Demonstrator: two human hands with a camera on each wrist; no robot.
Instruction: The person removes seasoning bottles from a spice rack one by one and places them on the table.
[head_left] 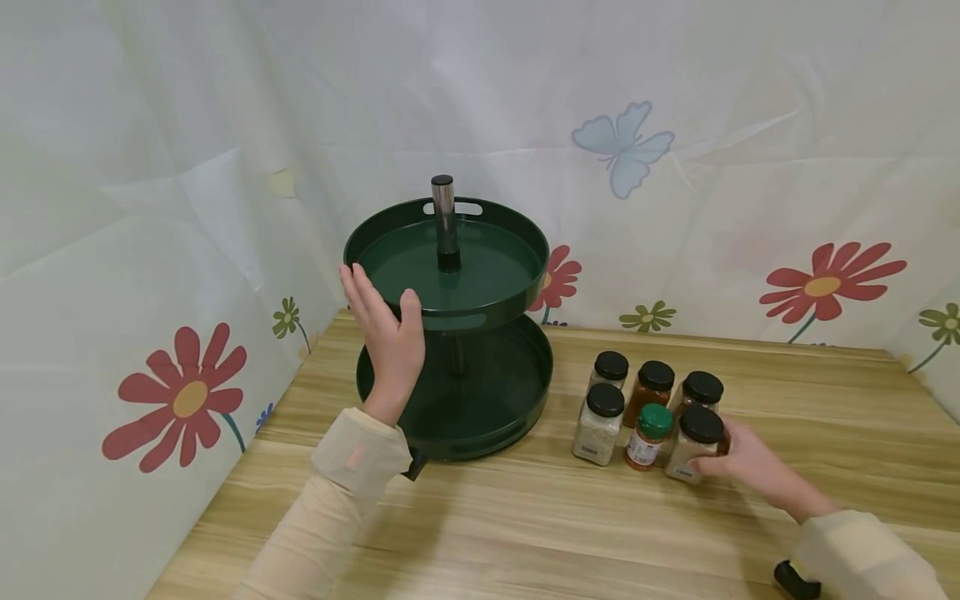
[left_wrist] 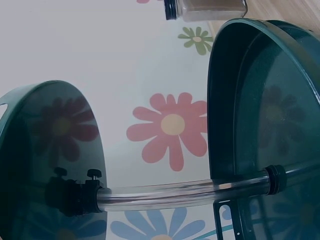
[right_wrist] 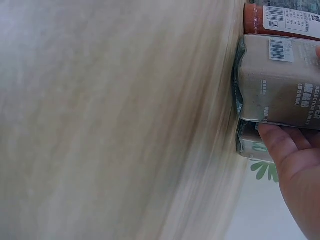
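In the head view a dark green two-tier round tray stand point(head_left: 480, 287) rises on the table with a metal post through its middle. My left hand point(head_left: 393, 342) rests against the near left rim of the upper tier, fingers straight and thumb raised. At the right my right hand point(head_left: 750, 462) grips a square clear spice jar point(head_left: 692, 454) with a black lid and pale brown powder, fingers behind it and thumb in front. The right wrist view shows the same jar point(right_wrist: 280, 85) standing, with my fingers around its side. The left hand is out of sight in the left wrist view.
Several more jars stand close beside the held one: a green-lidded jar point(head_left: 645, 442), a pale-filled jar point(head_left: 597, 429) and others with black lids behind. A sheet point(head_left: 465, 83) printed with flowers hangs behind the wooden table point(head_left: 525, 533).
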